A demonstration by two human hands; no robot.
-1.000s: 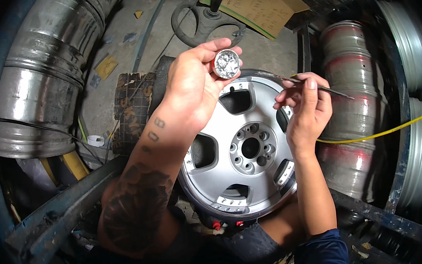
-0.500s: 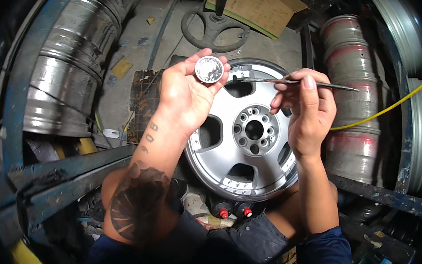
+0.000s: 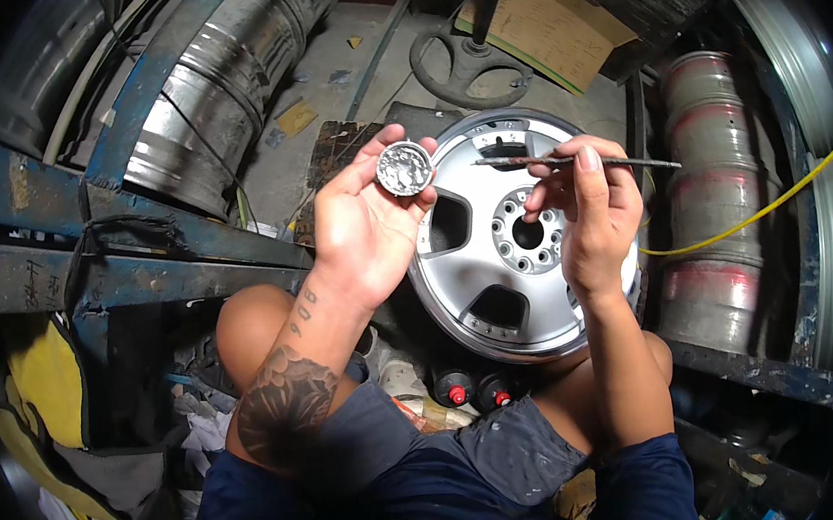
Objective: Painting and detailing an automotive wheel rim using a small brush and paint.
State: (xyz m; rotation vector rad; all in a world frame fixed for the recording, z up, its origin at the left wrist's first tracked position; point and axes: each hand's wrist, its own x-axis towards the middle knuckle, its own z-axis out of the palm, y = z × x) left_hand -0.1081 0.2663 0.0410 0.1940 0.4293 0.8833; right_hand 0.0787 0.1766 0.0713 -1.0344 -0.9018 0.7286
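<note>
A small round cup (image 3: 404, 168) with silvery paint inside rests in my left hand (image 3: 358, 216), palm up, the fingers curled round its rim. My right hand (image 3: 591, 210) pinches a thin dark paintbrush (image 3: 556, 160) between thumb and fingers, its tip pointing left toward the cup but apart from it. Below both hands lies a silver wheel rim (image 3: 458, 286) with a polished lip, several cut-out windows and a ring of bolt holes around the centre bore. My right hand covers part of the rim's right side.
Stacked metal rims (image 3: 713, 194) stand on the right, with a yellow hose (image 3: 759, 215) crossing them. Blue steel beams (image 3: 140, 269) and more shiny rims (image 3: 195, 111) are on the left. Beyond the wheel are a steering wheel (image 3: 469, 67) and cardboard (image 3: 555, 30). Two red-capped black bottles (image 3: 456, 390) stand near my legs.
The view has swung left, so the wheel rim appears farther right. My left hand has lowered slightly with the cup. The brush tip has come a little nearer to the cup.
</note>
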